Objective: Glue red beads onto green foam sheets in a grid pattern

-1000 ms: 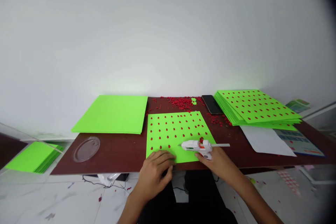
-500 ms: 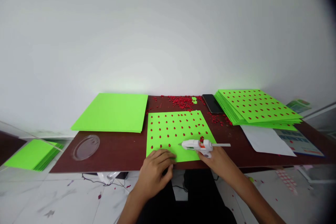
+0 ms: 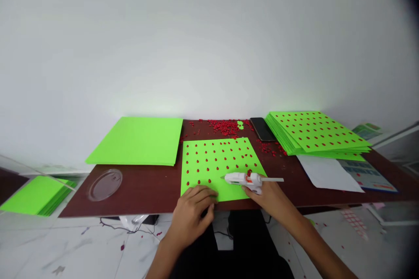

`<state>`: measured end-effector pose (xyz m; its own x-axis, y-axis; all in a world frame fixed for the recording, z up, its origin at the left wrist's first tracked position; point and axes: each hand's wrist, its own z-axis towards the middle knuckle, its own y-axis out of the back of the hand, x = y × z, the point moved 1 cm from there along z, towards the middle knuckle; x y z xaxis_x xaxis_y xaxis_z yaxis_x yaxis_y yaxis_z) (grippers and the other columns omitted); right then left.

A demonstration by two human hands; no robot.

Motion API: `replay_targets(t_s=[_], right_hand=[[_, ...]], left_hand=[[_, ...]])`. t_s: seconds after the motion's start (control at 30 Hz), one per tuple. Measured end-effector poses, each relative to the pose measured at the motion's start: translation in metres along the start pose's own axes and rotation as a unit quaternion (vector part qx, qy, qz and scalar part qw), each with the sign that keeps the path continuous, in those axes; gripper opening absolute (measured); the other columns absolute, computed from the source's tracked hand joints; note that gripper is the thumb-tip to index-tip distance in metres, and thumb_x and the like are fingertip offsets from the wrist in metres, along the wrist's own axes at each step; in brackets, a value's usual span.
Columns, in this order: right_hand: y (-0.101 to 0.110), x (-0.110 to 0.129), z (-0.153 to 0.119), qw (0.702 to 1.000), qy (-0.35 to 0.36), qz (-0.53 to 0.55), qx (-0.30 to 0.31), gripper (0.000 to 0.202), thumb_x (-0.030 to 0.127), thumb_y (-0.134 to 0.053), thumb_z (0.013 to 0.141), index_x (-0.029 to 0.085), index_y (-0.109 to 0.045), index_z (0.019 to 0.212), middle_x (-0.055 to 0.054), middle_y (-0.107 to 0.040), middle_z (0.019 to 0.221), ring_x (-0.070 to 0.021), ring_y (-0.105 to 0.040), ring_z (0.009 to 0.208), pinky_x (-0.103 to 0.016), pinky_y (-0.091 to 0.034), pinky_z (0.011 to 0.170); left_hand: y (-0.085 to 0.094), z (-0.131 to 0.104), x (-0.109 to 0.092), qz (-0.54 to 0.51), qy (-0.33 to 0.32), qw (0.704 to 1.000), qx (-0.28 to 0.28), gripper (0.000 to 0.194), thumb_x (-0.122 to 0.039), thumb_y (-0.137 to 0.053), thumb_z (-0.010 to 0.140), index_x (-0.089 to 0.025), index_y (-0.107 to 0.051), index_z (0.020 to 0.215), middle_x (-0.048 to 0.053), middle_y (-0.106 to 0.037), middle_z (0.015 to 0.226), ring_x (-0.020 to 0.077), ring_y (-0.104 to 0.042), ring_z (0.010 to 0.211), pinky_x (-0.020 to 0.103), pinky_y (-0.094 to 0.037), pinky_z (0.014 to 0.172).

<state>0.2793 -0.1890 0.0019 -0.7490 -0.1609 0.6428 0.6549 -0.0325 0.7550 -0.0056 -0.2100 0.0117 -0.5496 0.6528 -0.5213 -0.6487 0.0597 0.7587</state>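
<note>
My right hand [image 3: 263,194] is closed around a white hot glue gun [image 3: 240,178], with a pale glue stick jutting from its back end. The gun's nozzle points left, over or on a bright green sheet [image 3: 225,192]; contact cannot be made out. Rows of small red pieces [image 3: 207,169] dot this sheet, and its front row stops left of the nozzle. My left hand [image 3: 195,209] rests on the sheet's front left edge, fingers lying side by side and slightly bent, thumb apart. Nothing shows in it, though its underside is hidden.
Loose red pieces [image 3: 225,127] lie behind the sheet, beside a phone [image 3: 262,129]. Plain green sheets [image 3: 137,141] are at left, near a clear round lid [image 3: 105,185]. A stack of dotted green sheets [image 3: 317,130] stands right, above white paper [image 3: 329,174]. More green sheets [image 3: 34,194] sit lower left.
The whole view has shifted slightly, so things on the table appear a little further left. Both hands and the glue gun keep nearly the same place over the sheet.
</note>
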Motion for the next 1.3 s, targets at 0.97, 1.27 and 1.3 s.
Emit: replay_targets(t_s=[0.97, 1.27, 1.3], right_hand=[[0.019, -0.021, -0.008, 0.999, -0.021, -0.031, 0.013, 0.028, 0.038, -0.057, 0.089, 0.017, -0.074, 0.084, -0.008, -0.072, 0.073, -0.0237, -0.066, 0.064, -0.032, -0.045, 0.065], [0.015, -0.026, -0.008, 0.997, -0.037, -0.066, 0.006, 0.023, 0.033, -0.057, 0.087, 0.019, -0.072, 0.077, -0.007, -0.069, 0.066, -0.0221, -0.063, 0.060, -0.031, -0.042, 0.063], [0.015, -0.026, -0.008, 0.997, -0.039, -0.067, 0.006, 0.022, 0.033, -0.057, 0.087, 0.019, -0.072, 0.076, -0.007, -0.069, 0.066, -0.0222, -0.063, 0.060, -0.031, -0.042, 0.062]], left_hand=[[-0.002, 0.000, 0.002, 0.013, -0.012, 1.000, -0.002, 0.018, -0.017, -0.054, 0.101, -0.026, -0.070, 0.105, 0.000, -0.077, 0.116, 0.0217, -0.068, 0.115, 0.041, -0.052, 0.102], [-0.002, 0.001, 0.002, 0.016, -0.008, 1.000, 0.000, 0.020, -0.018, -0.053, 0.101, -0.024, -0.071, 0.104, 0.003, -0.077, 0.114, 0.0220, -0.067, 0.115, 0.042, -0.051, 0.105], [-0.002, 0.001, 0.001, 0.017, -0.007, 1.000, 0.002, 0.020, -0.018, -0.052, 0.102, -0.024, -0.071, 0.105, 0.003, -0.077, 0.114, 0.0221, -0.067, 0.116, 0.042, -0.051, 0.105]])
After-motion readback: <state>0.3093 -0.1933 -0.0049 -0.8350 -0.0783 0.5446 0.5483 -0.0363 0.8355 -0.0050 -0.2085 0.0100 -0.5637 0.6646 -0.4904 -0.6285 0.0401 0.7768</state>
